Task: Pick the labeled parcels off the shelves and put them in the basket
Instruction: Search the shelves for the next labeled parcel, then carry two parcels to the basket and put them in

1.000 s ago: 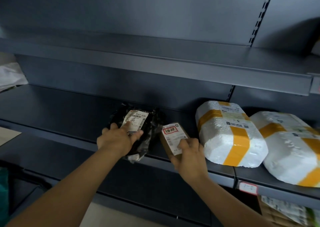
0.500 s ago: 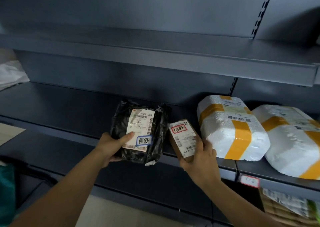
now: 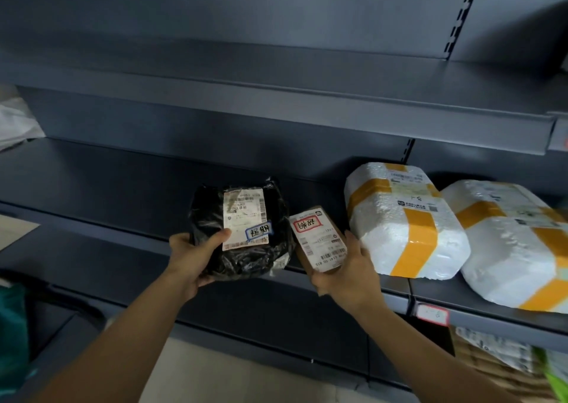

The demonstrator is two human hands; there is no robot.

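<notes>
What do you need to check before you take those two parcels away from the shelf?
1. Left hand grips black bag parcel: ok.
2. Right hand grips small brown box: ok.
3. Blue-framed label and red-framed label face the camera: ok.
4. Both parcels off the shelf: cannot tell.
5. Box clear of white foam parcel: cannot tell.
6. Basket in sight: not ok.

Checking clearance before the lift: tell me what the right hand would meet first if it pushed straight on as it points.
Probably the shelf's back panel, led by the brown box the right hand grips; depth is unclear. The black parcel sits just left of that line.
</notes>
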